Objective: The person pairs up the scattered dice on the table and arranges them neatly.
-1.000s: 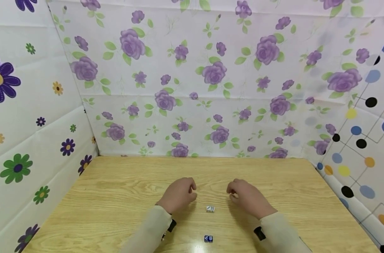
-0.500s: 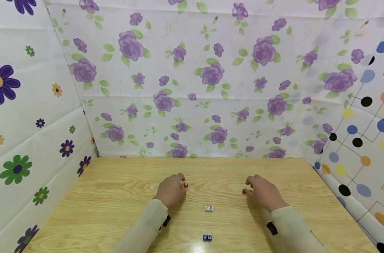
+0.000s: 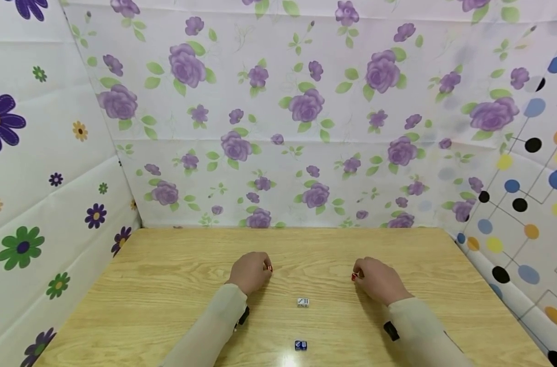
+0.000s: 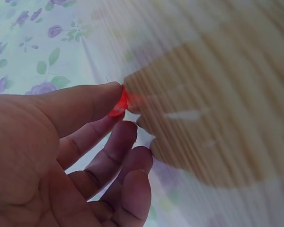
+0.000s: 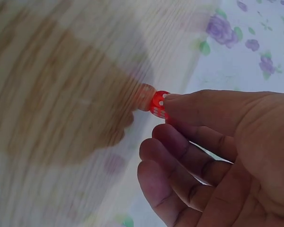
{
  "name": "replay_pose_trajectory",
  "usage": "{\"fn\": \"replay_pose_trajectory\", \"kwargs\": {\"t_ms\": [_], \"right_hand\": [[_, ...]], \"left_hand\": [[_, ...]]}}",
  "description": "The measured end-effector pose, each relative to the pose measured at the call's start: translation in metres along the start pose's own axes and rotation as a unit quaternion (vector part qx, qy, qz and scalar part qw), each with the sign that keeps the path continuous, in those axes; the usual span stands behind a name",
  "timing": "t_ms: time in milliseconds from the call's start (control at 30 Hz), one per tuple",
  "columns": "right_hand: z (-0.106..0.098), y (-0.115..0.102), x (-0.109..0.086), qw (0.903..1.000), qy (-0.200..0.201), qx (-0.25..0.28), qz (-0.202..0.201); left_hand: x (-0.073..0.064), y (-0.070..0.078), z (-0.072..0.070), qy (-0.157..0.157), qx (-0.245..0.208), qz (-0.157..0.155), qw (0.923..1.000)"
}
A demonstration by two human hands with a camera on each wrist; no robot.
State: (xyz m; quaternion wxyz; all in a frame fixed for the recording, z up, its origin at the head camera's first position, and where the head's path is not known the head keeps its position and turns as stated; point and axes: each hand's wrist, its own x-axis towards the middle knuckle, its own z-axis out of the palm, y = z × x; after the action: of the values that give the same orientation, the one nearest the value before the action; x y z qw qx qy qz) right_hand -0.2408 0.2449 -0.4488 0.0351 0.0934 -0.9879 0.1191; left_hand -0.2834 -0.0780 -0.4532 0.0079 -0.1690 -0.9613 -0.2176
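My left hand (image 3: 250,272) pinches a small red die (image 4: 118,107) between thumb and index finger, close over the wooden table. The thumb covers most of that die in the left wrist view. To the right, my right hand (image 3: 378,279) pinches another red die (image 5: 159,104) by its side, with white pips showing and its reflection on the tabletop. The other fingers of both hands curl loosely below. Between the forearms lie two white dice (image 3: 303,303) side by side, and nearer to me two dark blue dice (image 3: 300,345), also side by side.
The glossy wood-grain table (image 3: 191,250) reaches back to a cloth wall (image 3: 278,168) with purple roses. A daisy-patterned cloth (image 3: 72,193) stands along the left, a dotted cloth (image 3: 512,239) along the right.
Both hands have moved apart from near the middle. Half a second ago the red dice showed beside loosened fingers; now thumb and index finger close on each one. White and blue dice stay put.
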Motion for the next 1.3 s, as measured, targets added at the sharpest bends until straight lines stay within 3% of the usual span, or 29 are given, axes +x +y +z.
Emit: {"fn": "replay_pose_trajectory", "kwargs": {"t_ms": [333, 667, 1300], "right_hand": [[0.004, -0.004, 0.004, 0.9998, -0.009, 0.016, 0.009], [0.004, -0.012, 0.002, 0.9999, -0.01, 0.003, 0.006], [-0.001, -0.021, -0.002, 0.9995, -0.022, -0.015, 0.014]], "left_hand": [[0.001, -0.004, -0.005, -0.007, -0.015, -0.001, 0.9999], [-0.002, 0.003, -0.009, -0.01, -0.016, -0.003, 0.9998], [-0.004, 0.001, -0.008, -0.028, -0.034, 0.01, 0.999]]}}
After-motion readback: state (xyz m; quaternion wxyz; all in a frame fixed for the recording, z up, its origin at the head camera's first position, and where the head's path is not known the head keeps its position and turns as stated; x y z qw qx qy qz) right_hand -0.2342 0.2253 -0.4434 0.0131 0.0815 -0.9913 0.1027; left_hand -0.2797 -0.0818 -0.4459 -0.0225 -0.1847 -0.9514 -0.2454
